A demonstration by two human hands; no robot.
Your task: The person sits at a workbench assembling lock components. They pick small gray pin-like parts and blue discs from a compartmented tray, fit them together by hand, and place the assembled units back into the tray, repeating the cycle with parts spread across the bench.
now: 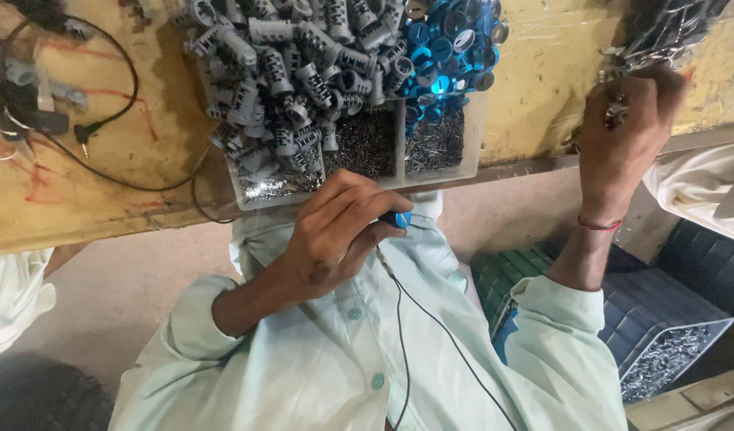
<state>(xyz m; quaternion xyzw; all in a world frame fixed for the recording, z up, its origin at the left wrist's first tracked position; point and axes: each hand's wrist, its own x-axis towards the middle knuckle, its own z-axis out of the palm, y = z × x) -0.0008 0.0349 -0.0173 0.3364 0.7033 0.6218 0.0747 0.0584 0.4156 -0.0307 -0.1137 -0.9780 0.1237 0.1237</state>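
Note:
My left hand (335, 235) is closed around a small blue round piece (399, 218), just below the front edge of a clear divided tray (472, 140). A thin black wire (431, 319) runs from that hand down over my pale green shirt. The tray holds grey ribbed cylinders (295, 72), shiny blue caps (451, 44) and small metal pins (367, 144). My right hand (622, 132) is raised at the right over the table edge. Its fingers are curled on small metal parts (616, 112), beside a heap of dark metal parts (670, 28).
A worn yellow wooden table (127, 160) carries a black cable with a jack plug (83, 132) at the left. A blue crate (670, 319) with metal bits stands low at the right. Other people's white sleeves show at the right (702, 191) and the left (7, 295).

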